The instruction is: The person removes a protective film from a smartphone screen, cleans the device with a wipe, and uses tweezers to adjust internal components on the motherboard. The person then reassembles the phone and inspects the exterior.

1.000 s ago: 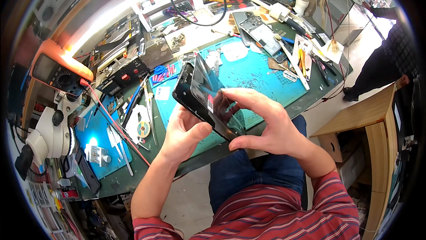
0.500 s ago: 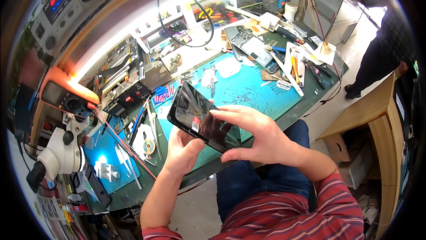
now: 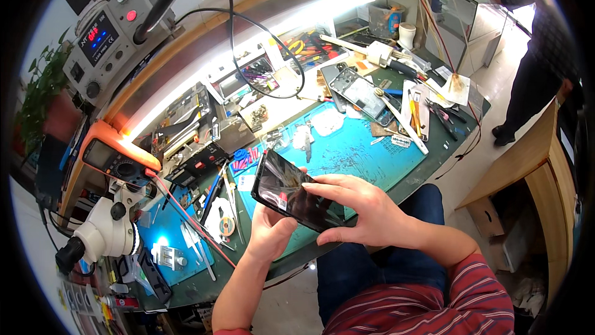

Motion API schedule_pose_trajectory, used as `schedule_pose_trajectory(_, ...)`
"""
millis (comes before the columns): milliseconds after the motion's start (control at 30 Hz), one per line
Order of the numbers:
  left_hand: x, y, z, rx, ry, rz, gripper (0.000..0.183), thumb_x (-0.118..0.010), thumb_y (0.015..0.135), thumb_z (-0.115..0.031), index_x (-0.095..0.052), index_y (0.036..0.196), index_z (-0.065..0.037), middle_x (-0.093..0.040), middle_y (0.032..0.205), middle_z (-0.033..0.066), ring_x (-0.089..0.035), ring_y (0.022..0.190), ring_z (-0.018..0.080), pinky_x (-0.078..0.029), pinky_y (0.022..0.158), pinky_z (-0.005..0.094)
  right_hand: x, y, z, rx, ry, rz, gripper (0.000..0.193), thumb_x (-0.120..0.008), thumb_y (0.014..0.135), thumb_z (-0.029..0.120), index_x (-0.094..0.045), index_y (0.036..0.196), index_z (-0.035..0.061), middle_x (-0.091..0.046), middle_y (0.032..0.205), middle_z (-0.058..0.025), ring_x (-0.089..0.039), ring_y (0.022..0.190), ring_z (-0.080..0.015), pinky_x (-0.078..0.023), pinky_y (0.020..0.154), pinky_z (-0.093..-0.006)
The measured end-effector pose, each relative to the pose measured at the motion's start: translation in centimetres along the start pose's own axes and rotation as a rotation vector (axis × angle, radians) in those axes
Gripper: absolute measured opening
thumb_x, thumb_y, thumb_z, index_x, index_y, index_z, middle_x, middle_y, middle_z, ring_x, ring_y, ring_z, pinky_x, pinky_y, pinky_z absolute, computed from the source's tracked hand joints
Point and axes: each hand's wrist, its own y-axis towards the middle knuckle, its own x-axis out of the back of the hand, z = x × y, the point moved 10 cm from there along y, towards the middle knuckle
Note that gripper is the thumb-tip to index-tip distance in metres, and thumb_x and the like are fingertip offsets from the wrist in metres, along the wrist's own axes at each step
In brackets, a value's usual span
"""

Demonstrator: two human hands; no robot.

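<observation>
"Two hands on that phone [image 3: 307, 206]?"

"Yes, tilted, above the near edge of the table [image 3: 198, 284]. The left hand [image 3: 271, 234] clamps it: thumb along the side, other fingers mostly hidden behind. The right hand [image 3: 361, 209] grips it too, thumb at the near edge, fingertips on the glass."

"What looks done?"

"The dark screen [image 3: 279, 177] seems seated in its frame; I see no gap. Whether it's fixed, I can't tell."

"Anything left?"

"Perhaps the small label [image 3: 282, 198] on the glass. Toward the table's far edge, an opened phone [image 3: 359, 94] lies untouched."
</observation>
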Motion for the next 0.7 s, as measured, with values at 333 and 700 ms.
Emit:
schedule_pose_trajectory(333,0.09,0.17,0.28,0.026,0.006,-0.009,0.095,-0.091,0.083,-0.016,-0.037,0.159,0.001,-0.046,0.161,0.0127,-0.051,0.145,0.0252,-0.042,0.121,0.0433,0.06,0.07,-0.03,-0.003,-0.031,0.0,0.084,-0.095,0.077,0.035,-0.06,0.149,0.0096,-0.061,0.145,-0.02,-0.062,0.131,-0.0383,-0.051,0.108,-0.0461)
schedule_pose_trajectory(700,-0.11,0.25,0.26,0.025,0.076,-0.019,0.107,-0.094,0.081,-0.03,-0.029,0.162,-0.002,-0.046,0.16,0.0139,-0.051,0.145,0.0292,-0.045,0.118,0.0454,0.09,-0.13,-0.28,0.023,-0.05,-0.02,0.08,-0.09,0.081,0.041,-0.059,0.15,0.0148,-0.062,0.143,-0.0186,-0.062,0.128,-0.0386,-0.053,0.107,-0.0468)
